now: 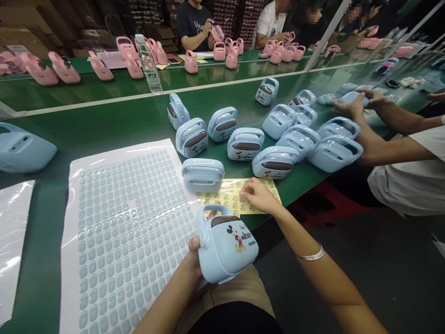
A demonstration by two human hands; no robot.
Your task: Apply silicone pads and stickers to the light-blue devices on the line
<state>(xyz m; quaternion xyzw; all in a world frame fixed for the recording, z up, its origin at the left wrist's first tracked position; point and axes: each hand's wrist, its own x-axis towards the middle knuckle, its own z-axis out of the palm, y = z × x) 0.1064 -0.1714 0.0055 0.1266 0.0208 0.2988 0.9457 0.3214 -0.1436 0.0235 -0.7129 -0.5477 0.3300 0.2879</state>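
Observation:
My left hand (195, 250) grips a light blue handled device (227, 248) by its left side, above my lap. Its front carries a Mickey Mouse print and a dark panel. My right hand (257, 195) is at a yellow sticker sheet (225, 199) on the bench, thumb and forefinger pinched together; whatever they hold is too small to make out. Another blue device (203, 175) stands partly over that sheet. To the left lies a large white sheet (132, 204) with rows of small pale blue rounded pads, a few spots bare.
Several more blue devices (245, 144) crowd the green bench (139, 113) ahead and right. A co-worker's hands (354, 104) hold a blue piece at the right. One blue device (24, 148) sits far left. Across stand a water bottle (149, 67), pink devices (100, 67) and other people.

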